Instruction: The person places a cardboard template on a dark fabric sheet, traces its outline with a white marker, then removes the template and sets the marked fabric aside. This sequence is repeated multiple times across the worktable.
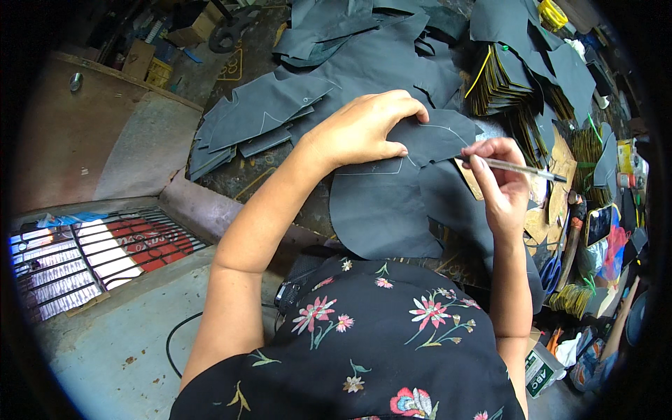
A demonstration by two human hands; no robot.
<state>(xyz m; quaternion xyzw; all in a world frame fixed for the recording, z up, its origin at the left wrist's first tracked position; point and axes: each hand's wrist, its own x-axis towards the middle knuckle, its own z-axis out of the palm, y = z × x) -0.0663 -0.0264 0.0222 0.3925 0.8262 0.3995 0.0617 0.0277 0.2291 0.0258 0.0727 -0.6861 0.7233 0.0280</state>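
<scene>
- The left hand (364, 133), just above the centre of the frame, lies over a dark grey sheet piece (441, 136); its thumb and forefinger are curved and apart, with the piece showing between them. Its other fingers are mostly hidden.
- The right hand (500, 175), right of centre, has its thumb and fingers clamped on a slim pen (521, 168), which points left toward the piece's right edge. Whether its tip touches the piece, I cannot tell.
- The sheet piece sits at the upper middle of the frame, with a curved pale line drawn near its upper right edge.
- Below it, at the centre, lies a broad dark piece with a rounded edge (378, 213).
- Overlapping cut pieces (245, 119), some with pale lines, spread at the upper left of centre.
- Toward the upper right stands a fanned stack (495, 84) of dark pieces with yellowish edges.
- Blue-handled scissors (551, 271) and a phone (599, 225) lie at the right.
- A barred opening (105, 255) shows at the lower left.
</scene>
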